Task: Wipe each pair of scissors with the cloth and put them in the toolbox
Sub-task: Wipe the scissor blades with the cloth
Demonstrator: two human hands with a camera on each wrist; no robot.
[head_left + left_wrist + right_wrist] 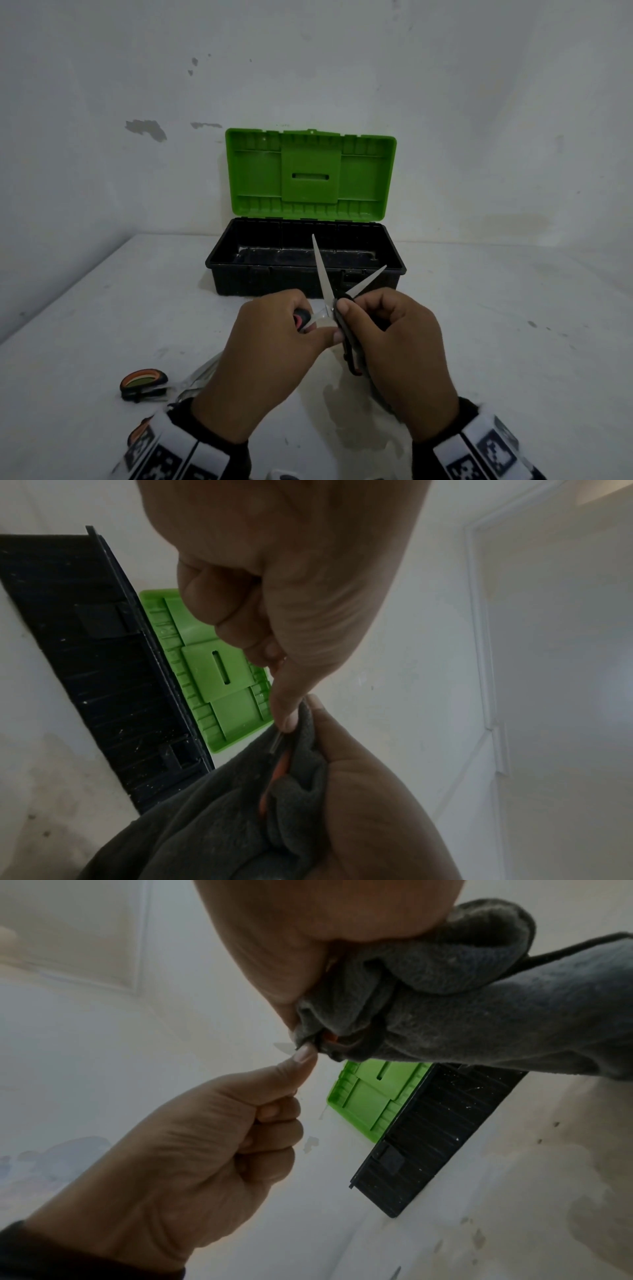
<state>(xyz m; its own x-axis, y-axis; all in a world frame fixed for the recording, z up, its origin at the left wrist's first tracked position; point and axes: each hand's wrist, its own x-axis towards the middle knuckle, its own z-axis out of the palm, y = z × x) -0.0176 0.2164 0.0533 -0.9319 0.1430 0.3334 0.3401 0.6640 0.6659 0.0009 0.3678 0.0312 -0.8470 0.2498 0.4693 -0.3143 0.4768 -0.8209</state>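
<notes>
Hands raised before toolbox (305,260): left grip (270,356) clamped on scissors (325,274), right grip (400,346) on cloth (479,1010).

Open-bladed scissors (325,274) wrapped in a grey cloth (462,1010), before the open, green-lidded black toolbox (305,263)

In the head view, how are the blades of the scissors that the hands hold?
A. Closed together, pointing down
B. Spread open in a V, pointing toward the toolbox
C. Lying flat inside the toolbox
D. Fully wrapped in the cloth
B: the scissors show two bare blades spread apart, tips up toward the open toolbox.
</notes>
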